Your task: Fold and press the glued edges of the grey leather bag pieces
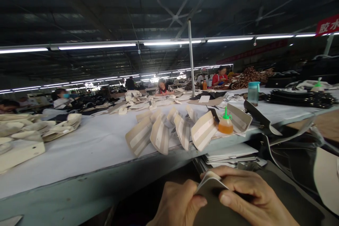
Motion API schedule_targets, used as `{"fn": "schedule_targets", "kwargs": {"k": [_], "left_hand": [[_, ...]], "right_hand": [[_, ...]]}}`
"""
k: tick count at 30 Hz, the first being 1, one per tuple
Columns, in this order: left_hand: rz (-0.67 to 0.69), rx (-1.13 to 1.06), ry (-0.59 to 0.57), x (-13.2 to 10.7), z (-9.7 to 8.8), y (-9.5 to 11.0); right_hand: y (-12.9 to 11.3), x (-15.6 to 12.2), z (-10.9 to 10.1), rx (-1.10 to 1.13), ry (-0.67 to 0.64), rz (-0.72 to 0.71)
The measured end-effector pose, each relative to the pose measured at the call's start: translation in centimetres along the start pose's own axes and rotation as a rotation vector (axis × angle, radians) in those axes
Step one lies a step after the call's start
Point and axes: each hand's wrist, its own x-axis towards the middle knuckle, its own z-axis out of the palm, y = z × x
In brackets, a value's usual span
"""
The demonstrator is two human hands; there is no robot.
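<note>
Below the table's front edge, my left hand and my right hand pinch the top edge of a dark, leather-like panel. The panel bends between them, and its pale lining shows along the folded edge. Both thumbs press on the dark face, while the other fingers go behind it. The panel's lower part runs out of the frame. Just beyond the hands, several curved beige pieces with paler strips stand in a row on the table. A squeeze bottle with amber liquid and a green nozzle sits beside them.
A white-topped table crosses the view. Cream pieces are piled at left. A blue-lidded bottle and a black stack stand at right. White sheets lie under the edge. Several people work farther back, one in red.
</note>
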Motion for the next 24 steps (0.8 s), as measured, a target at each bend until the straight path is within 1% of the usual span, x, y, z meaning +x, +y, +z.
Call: {"fn": "schedule_targets", "kwargs": {"k": [2, 4, 6, 7, 9, 11, 14, 18, 21, 24], "left_hand": [[0.074, -0.021, -0.029, 0.2, -0.1, -0.4], [0.119, -0.022, -0.031, 0.6, -0.2, -0.7], [0.144, -0.021, -0.013, 0.8, -0.2, -0.7], [0.159, -0.015, 0.008, 0.9, -0.2, -0.7], [0.217, -0.015, 0.051, 1.0, -0.2, -0.6], [0.294, -0.04, 0.076, 1.0, -0.4, -0.4], [0.375, -0.092, 0.061, 1.3, -1.0, 0.2], [0.398, -0.071, 0.074, 1.7, -1.5, 0.8], [0.411, -0.092, 0.039, 1.7, -1.2, 0.7], [0.394, -0.112, 0.031, 1.6, -0.7, 0.3]], "right_hand": [[0.1, -0.2, 0.2, -0.025, 0.057, -0.013], [0.2, -0.3, 0.4, -0.081, 0.156, -0.033], [0.4, -0.4, 0.5, -0.143, 0.24, -0.065], [0.4, -0.5, 0.5, -0.159, 0.254, -0.083], [0.2, -0.5, 0.4, -0.154, 0.248, -0.093], [0.0, -0.5, 0.3, -0.116, 0.239, -0.066], [-0.5, -0.5, 0.3, -0.06, 0.228, -0.039], [-0.8, -0.7, 0.5, -0.062, 0.218, -0.038], [-0.6, -1.0, 0.5, -0.072, 0.223, -0.033], [-0.5, -1.2, 0.5, -0.074, 0.217, -0.036]]}}
